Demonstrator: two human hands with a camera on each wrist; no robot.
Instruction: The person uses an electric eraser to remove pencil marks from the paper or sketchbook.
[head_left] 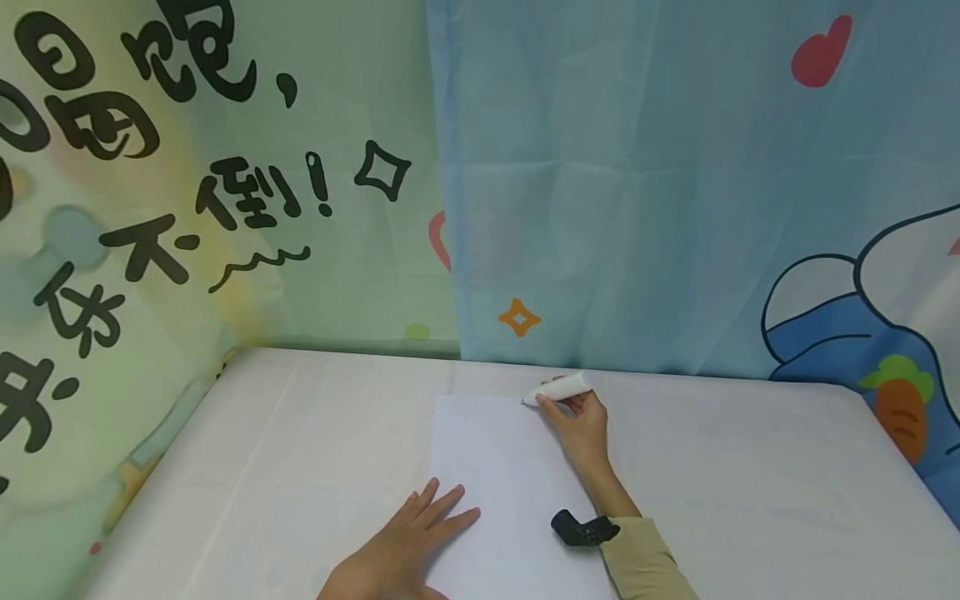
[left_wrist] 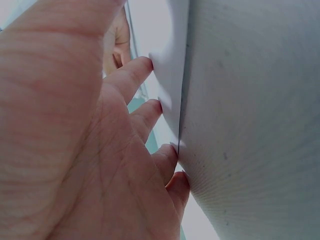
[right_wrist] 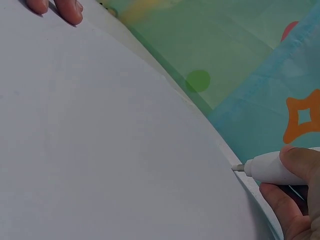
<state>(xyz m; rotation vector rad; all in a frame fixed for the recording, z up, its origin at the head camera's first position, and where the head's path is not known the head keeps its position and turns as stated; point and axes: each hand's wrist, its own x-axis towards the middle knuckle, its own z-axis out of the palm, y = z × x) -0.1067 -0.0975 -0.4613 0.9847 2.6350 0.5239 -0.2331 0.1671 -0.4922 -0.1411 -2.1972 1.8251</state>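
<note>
1. Left hand: fingers spread apart, laid across the left edge of the paper.
2. Beige sleeve at lower right, with a black device at its end.
3. Paper: flat on the white table, reaching almost to its far edge.
4. Right hand: thumb and fingers clamped on the white pen.
5. Pen: tilted, tip leftward at the paper's far part; contact too small to tell.
6. Beyond: green cloth at left, blue cloth at right.

Head: forward, down over table. Left wrist: close, past palm. Right: close, across paper all share.
</note>
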